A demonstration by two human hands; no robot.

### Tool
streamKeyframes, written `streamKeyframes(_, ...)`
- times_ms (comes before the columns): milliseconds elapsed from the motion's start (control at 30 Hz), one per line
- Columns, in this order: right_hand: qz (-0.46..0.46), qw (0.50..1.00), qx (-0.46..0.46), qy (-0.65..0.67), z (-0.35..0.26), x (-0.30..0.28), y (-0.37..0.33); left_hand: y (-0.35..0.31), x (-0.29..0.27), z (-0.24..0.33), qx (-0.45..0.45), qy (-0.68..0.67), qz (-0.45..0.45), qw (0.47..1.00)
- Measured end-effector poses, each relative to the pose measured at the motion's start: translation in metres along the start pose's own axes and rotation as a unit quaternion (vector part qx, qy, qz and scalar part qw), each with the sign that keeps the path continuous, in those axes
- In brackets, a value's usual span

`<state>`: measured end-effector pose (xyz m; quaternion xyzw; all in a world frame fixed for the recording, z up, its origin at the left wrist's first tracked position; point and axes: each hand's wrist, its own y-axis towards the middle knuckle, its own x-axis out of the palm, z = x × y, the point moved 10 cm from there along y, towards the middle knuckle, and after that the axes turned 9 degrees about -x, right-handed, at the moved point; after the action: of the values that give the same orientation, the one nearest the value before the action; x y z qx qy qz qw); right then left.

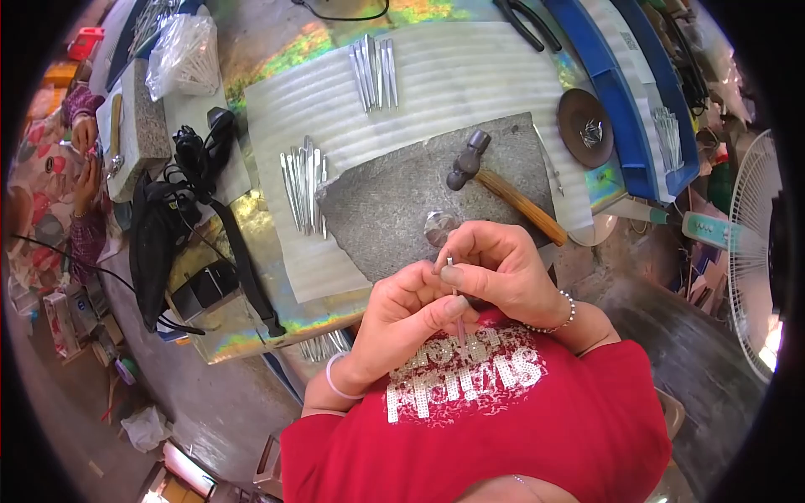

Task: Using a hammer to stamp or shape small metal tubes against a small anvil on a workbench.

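Observation:
Close to my chest, my left hand (402,314) and my right hand (507,264) are both pinched around one slim metal rod (461,334). It stands nearly upright between my thumbs and fingertips, and its lower part shows below the left thumb. Just beyond my fingers, a round shiny metal piece (439,225) sits on a rough grey stone slab (377,210). A hammer (521,206) with a wooden handle lies on the slab, its dark head pointing away from me. My fingers hide part of the rod.
Slim metal rods (303,189) lie left of the slab, with another bunch (374,74) farther back. At right are a brown dish (570,126) of small metal pieces, blue trays (599,75) and a fan (749,218). Black straps (239,260) lie left; beyond, another person's hands (86,186).

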<state>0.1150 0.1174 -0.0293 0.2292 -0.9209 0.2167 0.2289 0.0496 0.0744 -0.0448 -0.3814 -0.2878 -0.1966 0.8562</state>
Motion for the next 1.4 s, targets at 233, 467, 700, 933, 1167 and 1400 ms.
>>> streamKeyframes(233,0.019,0.982,-0.160,-0.103,-0.053,-0.013,-0.018,-0.008,-0.008,0.026,0.133,-0.122,0.008,0.984)
streamKeyframes(467,0.231,0.761,-0.224,-0.563,-0.127,-0.107,-0.020,-0.030,-0.027,0.047,0.250,-0.134,0.035,0.958)
streamKeyframes(700,0.186,0.536,-0.104,-0.817,-0.086,-0.150,0.020,-0.041,-0.005,0.062,0.316,0.016,0.072,0.946)
streamKeyframes(933,0.228,0.659,-0.249,-0.672,-0.150,-0.095,-0.045,-0.030,-0.009,0.053,0.245,0.056,0.109,0.962)
streamKeyframes(1167,-0.036,0.861,-0.283,-0.422,-0.114,0.001,-0.055,-0.008,0.010,0.047,0.195,0.107,0.066,0.973)
streamKeyframes(1400,0.001,0.856,-0.319,-0.407,-0.093,0.015,-0.027,-0.018,0.016,0.049,0.233,0.126,0.065,0.962)
